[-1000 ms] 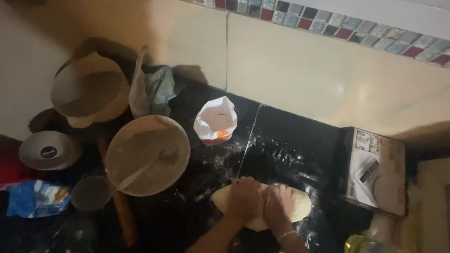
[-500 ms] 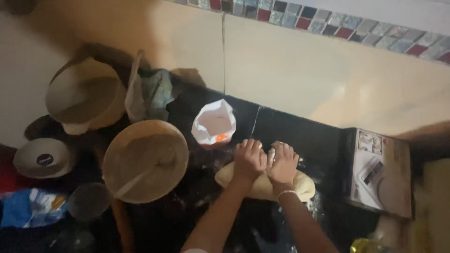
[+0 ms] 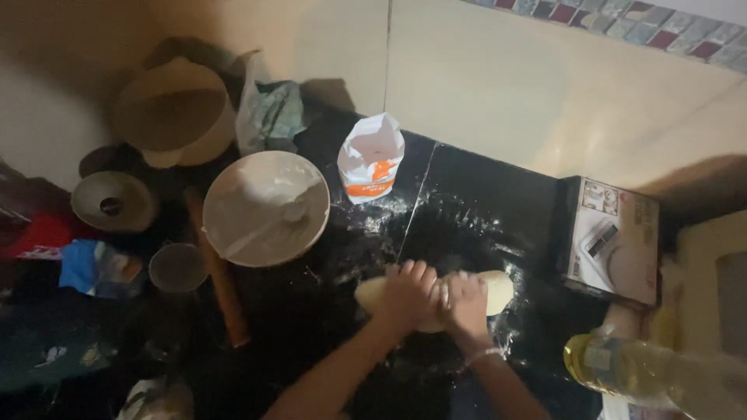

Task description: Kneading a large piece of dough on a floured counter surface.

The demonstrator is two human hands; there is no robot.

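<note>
A pale log of dough (image 3: 496,288) lies on the black, flour-dusted counter (image 3: 475,210). Both hands press down on top of it, side by side. My left hand (image 3: 409,293) covers the left half and my right hand (image 3: 466,305) covers the middle, fingers curled over the dough. Only the two ends of the dough show. An open white flour bag (image 3: 371,156) stands behind, near the tiled wall.
A large white bowl (image 3: 265,206) sits left of the dough, a wooden rolling pin (image 3: 220,281) beside it. Further left stand a second bowl (image 3: 172,110), a metal lid (image 3: 113,202) and a small glass (image 3: 177,267). A boxed kitchen scale (image 3: 611,239) and an oil bottle (image 3: 646,372) are at the right.
Both hands rolled the dough away toward the wall half a second ago, then drew it back toward me. The camera view also shifted.
</note>
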